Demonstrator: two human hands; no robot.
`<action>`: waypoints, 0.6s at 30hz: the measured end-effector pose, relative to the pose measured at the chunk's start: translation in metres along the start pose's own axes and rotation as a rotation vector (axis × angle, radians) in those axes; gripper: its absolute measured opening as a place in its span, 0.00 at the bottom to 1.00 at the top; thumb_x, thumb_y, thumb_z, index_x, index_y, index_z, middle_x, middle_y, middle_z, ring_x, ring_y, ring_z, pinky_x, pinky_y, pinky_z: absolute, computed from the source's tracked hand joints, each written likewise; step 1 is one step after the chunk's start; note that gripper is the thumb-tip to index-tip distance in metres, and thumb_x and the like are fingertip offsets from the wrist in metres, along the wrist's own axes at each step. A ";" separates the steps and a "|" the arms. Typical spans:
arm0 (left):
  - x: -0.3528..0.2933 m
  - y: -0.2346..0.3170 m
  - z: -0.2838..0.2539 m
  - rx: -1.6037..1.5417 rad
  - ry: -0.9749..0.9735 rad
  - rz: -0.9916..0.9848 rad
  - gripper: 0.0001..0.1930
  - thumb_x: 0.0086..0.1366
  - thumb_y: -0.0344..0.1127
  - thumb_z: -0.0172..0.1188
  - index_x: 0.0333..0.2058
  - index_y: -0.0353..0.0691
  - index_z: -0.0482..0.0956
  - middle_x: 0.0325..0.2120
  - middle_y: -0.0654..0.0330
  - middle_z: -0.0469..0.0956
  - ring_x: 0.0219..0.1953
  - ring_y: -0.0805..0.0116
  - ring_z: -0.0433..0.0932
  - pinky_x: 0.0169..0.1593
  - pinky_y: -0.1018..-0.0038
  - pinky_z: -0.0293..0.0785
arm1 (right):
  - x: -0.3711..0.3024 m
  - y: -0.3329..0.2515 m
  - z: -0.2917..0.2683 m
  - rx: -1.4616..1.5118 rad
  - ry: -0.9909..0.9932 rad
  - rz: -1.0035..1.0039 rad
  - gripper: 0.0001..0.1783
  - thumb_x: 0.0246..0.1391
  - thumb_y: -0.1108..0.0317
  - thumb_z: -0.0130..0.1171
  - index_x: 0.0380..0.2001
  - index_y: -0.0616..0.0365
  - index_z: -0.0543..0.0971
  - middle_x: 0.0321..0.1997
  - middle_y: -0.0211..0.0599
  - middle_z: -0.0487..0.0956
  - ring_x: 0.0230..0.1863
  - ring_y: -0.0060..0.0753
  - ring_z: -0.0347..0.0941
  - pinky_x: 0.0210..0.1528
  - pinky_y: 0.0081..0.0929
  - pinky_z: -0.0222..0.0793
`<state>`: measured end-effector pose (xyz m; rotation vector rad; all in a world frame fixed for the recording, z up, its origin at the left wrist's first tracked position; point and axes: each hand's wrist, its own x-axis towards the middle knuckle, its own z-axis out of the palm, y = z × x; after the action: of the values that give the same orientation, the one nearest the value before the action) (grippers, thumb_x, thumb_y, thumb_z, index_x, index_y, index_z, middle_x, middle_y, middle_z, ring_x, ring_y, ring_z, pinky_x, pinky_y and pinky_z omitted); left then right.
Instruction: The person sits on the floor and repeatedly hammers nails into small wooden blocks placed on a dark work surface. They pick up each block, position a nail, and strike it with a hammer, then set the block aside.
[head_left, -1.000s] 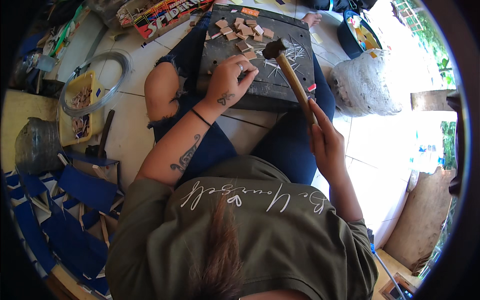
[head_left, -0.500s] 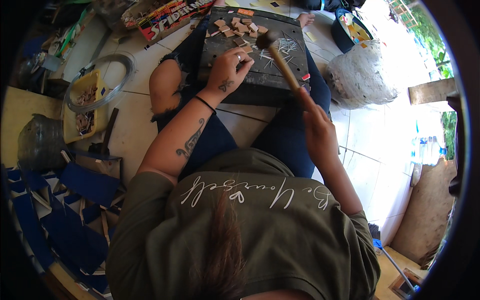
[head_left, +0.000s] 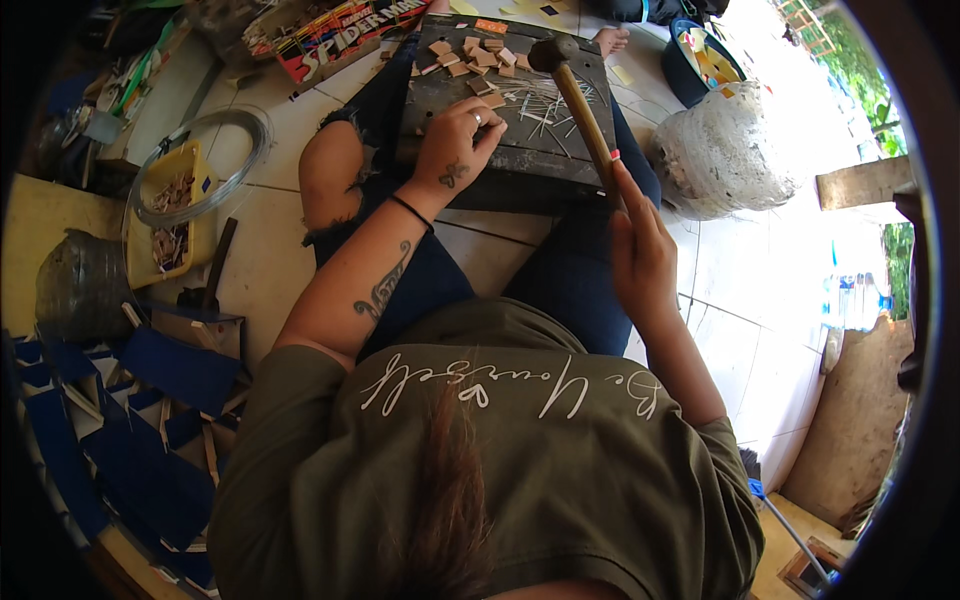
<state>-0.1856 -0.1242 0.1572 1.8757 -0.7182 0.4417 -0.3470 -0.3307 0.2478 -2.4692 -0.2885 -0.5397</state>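
A hammer with a dark head and a wooden handle [head_left: 588, 120] is in my right hand [head_left: 643, 250], raised over the right part of a low black table [head_left: 540, 178]. The fingers lie along the handle's lower end. On the table's near left part rests my left hand [head_left: 458, 145], fingers bent and pinched together. What it holds, if anything, is hidden under the fingers. Several small wooden blocks [head_left: 485, 58] lie loose just beyond it. Thin metal nails [head_left: 545, 112] are scattered beside the blocks, below the hammer head.
My legs flank the table. Left of them, a coil of wire [head_left: 262, 150] lies over a yellow basket [head_left: 205, 240] of wood pieces; blue panelled pieces [head_left: 150, 470] are stacked nearer. A dark tub [head_left: 683, 75] and a whitish rounded bulky object [head_left: 725, 150] stand to the right.
The hammer head has moved up and to the right, away from me. My right fingers lie straighter along the handle. My left hand has hardly moved.
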 end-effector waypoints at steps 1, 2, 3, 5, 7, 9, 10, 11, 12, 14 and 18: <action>-0.002 0.001 0.000 0.042 0.008 0.012 0.04 0.59 0.27 0.63 0.28 0.33 0.80 0.28 0.56 0.79 0.31 0.59 0.80 0.36 0.70 0.75 | 0.003 0.004 0.001 -0.022 0.008 0.018 0.28 0.63 0.73 0.49 0.66 0.43 0.65 0.36 0.44 0.75 0.33 0.52 0.76 0.36 0.42 0.71; -0.002 0.002 0.001 0.082 0.021 0.028 0.04 0.61 0.27 0.63 0.29 0.32 0.80 0.28 0.56 0.79 0.31 0.61 0.80 0.36 0.72 0.74 | 0.012 0.013 0.005 -0.044 0.025 0.011 0.28 0.63 0.73 0.49 0.66 0.43 0.65 0.37 0.45 0.75 0.33 0.53 0.76 0.37 0.43 0.71; 0.000 0.002 0.001 0.088 0.034 0.017 0.04 0.60 0.28 0.63 0.29 0.33 0.81 0.27 0.56 0.79 0.30 0.61 0.80 0.35 0.70 0.74 | 0.021 0.022 0.009 -0.069 0.034 0.015 0.27 0.63 0.72 0.49 0.65 0.43 0.65 0.38 0.45 0.75 0.35 0.53 0.76 0.37 0.44 0.71; 0.004 0.005 0.002 0.092 0.056 -0.019 0.04 0.59 0.29 0.64 0.29 0.34 0.81 0.26 0.56 0.79 0.28 0.61 0.79 0.34 0.67 0.74 | 0.041 0.042 0.017 -0.177 -0.041 0.176 0.26 0.63 0.70 0.50 0.65 0.44 0.65 0.42 0.46 0.75 0.39 0.54 0.77 0.41 0.45 0.72; 0.009 0.008 0.001 -0.071 0.051 -0.132 0.05 0.61 0.29 0.63 0.30 0.34 0.81 0.25 0.57 0.80 0.27 0.65 0.79 0.32 0.69 0.73 | 0.065 0.063 0.028 -0.315 -0.111 0.309 0.25 0.63 0.68 0.50 0.64 0.45 0.67 0.47 0.46 0.76 0.44 0.54 0.77 0.46 0.43 0.72; 0.015 0.010 -0.002 -0.158 0.033 -0.205 0.05 0.61 0.30 0.63 0.30 0.34 0.81 0.24 0.58 0.80 0.26 0.68 0.80 0.31 0.71 0.72 | 0.082 0.079 0.042 -0.384 -0.063 0.251 0.24 0.61 0.67 0.52 0.61 0.43 0.69 0.44 0.44 0.75 0.40 0.55 0.76 0.43 0.48 0.72; 0.019 0.011 -0.004 -0.167 0.019 -0.217 0.06 0.62 0.31 0.63 0.30 0.34 0.81 0.24 0.59 0.81 0.25 0.69 0.80 0.30 0.72 0.72 | 0.090 0.087 0.048 -0.404 -0.078 0.250 0.24 0.61 0.67 0.52 0.60 0.43 0.69 0.44 0.44 0.75 0.41 0.55 0.76 0.43 0.48 0.72; 0.022 0.012 -0.006 -0.179 0.003 -0.244 0.06 0.62 0.31 0.63 0.31 0.34 0.82 0.24 0.59 0.81 0.25 0.71 0.80 0.30 0.73 0.72 | 0.095 0.093 0.052 -0.425 -0.093 0.250 0.23 0.61 0.67 0.52 0.60 0.43 0.69 0.45 0.44 0.76 0.42 0.54 0.76 0.43 0.47 0.72; 0.024 0.013 -0.008 -0.192 -0.009 -0.269 0.06 0.62 0.31 0.63 0.30 0.34 0.82 0.23 0.60 0.81 0.26 0.70 0.80 0.30 0.75 0.71 | 0.098 0.098 0.057 -0.443 -0.097 0.237 0.23 0.60 0.67 0.53 0.59 0.44 0.70 0.45 0.44 0.76 0.43 0.53 0.76 0.44 0.47 0.72; 0.027 0.016 -0.009 -0.213 -0.018 -0.270 0.06 0.62 0.31 0.63 0.30 0.34 0.82 0.23 0.59 0.81 0.26 0.70 0.80 0.31 0.75 0.71 | 0.102 0.103 0.065 -0.476 -0.103 0.198 0.22 0.59 0.67 0.54 0.58 0.46 0.71 0.46 0.43 0.76 0.45 0.51 0.76 0.45 0.46 0.72; 0.031 0.020 -0.008 -0.276 -0.048 -0.317 0.05 0.61 0.30 0.63 0.29 0.34 0.81 0.23 0.59 0.80 0.26 0.71 0.79 0.31 0.75 0.72 | 0.108 0.098 0.068 -0.505 -0.017 0.070 0.22 0.57 0.64 0.58 0.55 0.50 0.73 0.43 0.40 0.77 0.45 0.47 0.75 0.45 0.39 0.71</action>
<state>-0.1751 -0.1313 0.1934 1.7027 -0.4733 0.0896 -0.1977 -0.3604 0.1958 -2.9570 -0.0753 -0.6216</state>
